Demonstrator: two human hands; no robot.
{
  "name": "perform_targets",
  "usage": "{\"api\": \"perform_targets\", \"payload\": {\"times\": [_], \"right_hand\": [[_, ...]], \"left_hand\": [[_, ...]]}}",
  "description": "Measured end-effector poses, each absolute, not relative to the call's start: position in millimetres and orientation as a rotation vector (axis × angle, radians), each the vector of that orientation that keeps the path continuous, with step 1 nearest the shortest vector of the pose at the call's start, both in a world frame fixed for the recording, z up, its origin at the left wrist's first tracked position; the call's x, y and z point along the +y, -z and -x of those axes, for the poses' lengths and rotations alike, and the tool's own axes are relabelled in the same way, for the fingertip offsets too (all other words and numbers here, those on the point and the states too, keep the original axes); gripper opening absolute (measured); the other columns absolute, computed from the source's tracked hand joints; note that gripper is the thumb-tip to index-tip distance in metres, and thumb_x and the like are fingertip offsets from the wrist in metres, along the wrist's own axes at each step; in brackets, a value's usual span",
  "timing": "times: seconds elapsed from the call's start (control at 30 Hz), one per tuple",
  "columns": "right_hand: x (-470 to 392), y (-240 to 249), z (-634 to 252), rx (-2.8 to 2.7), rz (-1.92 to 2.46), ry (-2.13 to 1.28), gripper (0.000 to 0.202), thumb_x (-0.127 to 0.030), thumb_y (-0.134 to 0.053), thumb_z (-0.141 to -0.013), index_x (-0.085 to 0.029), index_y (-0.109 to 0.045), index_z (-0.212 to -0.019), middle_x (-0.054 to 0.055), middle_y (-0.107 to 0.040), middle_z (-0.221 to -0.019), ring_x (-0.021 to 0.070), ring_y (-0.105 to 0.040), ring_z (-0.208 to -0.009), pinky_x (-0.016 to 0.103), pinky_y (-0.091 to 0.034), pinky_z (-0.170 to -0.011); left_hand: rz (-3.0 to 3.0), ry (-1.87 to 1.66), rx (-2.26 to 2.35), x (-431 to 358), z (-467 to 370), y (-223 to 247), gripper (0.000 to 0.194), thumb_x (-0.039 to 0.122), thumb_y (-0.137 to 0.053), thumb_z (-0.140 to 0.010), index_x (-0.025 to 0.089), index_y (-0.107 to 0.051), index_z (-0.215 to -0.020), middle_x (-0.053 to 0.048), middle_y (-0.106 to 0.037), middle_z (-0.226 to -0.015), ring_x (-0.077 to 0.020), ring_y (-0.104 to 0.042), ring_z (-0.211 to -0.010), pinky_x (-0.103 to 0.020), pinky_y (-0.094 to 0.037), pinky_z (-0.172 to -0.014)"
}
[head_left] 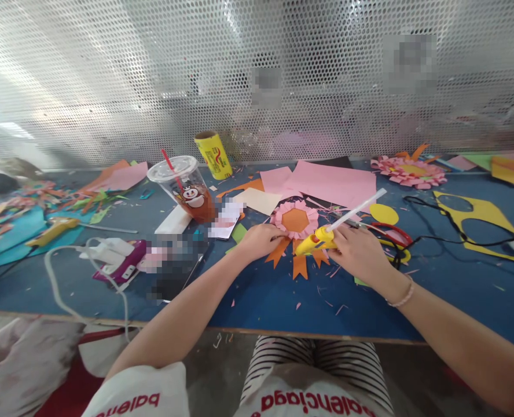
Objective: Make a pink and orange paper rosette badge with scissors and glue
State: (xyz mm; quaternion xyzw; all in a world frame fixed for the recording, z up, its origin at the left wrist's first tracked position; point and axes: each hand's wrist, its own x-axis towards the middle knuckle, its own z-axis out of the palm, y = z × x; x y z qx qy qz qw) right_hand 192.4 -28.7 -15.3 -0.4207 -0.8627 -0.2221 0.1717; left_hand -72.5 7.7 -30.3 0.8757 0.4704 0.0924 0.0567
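A pink paper rosette with an orange centre and orange ribbon tails lies on the blue table before me. My left hand is at its left edge, fingers closed on its rim. My right hand is wrapped round a yellow glue gun, whose nozzle points left over the lower right of the rosette and its tails. A clear glue stick sticks out of the back of the gun. Red-handled scissors lie just beyond my right hand, partly hidden by it.
A cup with a red straw and a yellow roll stand at left. A purple power strip, a phone and another glue gun lie further left. A second rosette and cut yellow card are at right.
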Motion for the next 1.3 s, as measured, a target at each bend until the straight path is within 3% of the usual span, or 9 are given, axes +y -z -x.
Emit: {"api": "perform_targets", "payload": {"times": [0.83,1.3], "right_hand": [[-37.9,6.2,-195.1,-2.570,1.063,0.534,0.024,-0.033,-0.055,-0.077,-0.017,-0.055,-0.094,0.004,-0.061,-0.081,0.0170,-0.054,-0.068,0.031,-0.029,-0.061],[-31.3,9.3,-196.6,-2.540,1.117,0.589,0.017,-0.028,-0.048,-0.080,-0.016,-0.054,-0.090,0.004,-0.059,-0.077,0.0167,-0.052,-0.066,0.031,-0.027,-0.061]], "left_hand": [[-2.597,-0.329,1.452,6.7,73.3,30.4,0.031,0.027,-0.042,-0.083,0.030,-0.061,-0.107,0.002,-0.066,-0.105,-0.0146,-0.059,-0.094,-0.024,-0.044,-0.077],[-2.606,-0.284,1.455,6.5,72.8,30.4,0.032,0.029,-0.039,-0.085,0.029,-0.062,-0.107,0.003,-0.064,-0.109,-0.0145,-0.058,-0.097,-0.024,-0.043,-0.081]]}}
